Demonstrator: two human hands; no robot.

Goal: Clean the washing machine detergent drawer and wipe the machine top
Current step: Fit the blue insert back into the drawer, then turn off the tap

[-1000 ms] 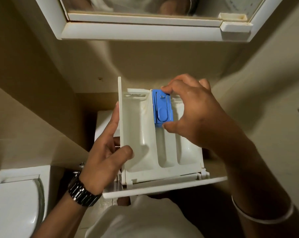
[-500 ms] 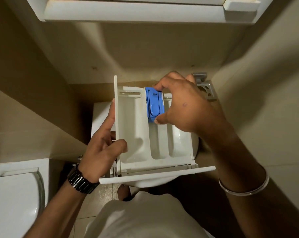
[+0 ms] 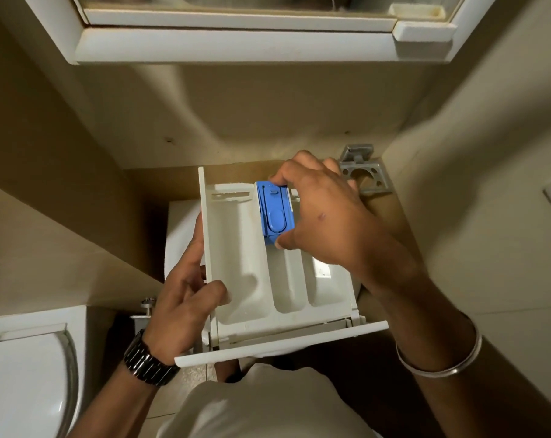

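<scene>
Currently the white plastic three-compartment detergent drawer (image 3: 267,267) was out of the machine, held in the air over the bathroom floor. Left hand (image 3: 185,308) gripped its left side wall, thumb curled inside the big left compartment. Right hand (image 3: 324,213) pinched the blue plastic siphon insert (image 3: 274,213), fingers at the far end, thumb at the near end. Insert sat in the middle compartment's far end, long axis running along the drawer. Likely needs a straight pull up out of the compartment; the right hand already had it.

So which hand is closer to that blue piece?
Right. The right hand pinches the blue piece at both ends; the left hand grips the drawer's left wall, apart from it.
</scene>
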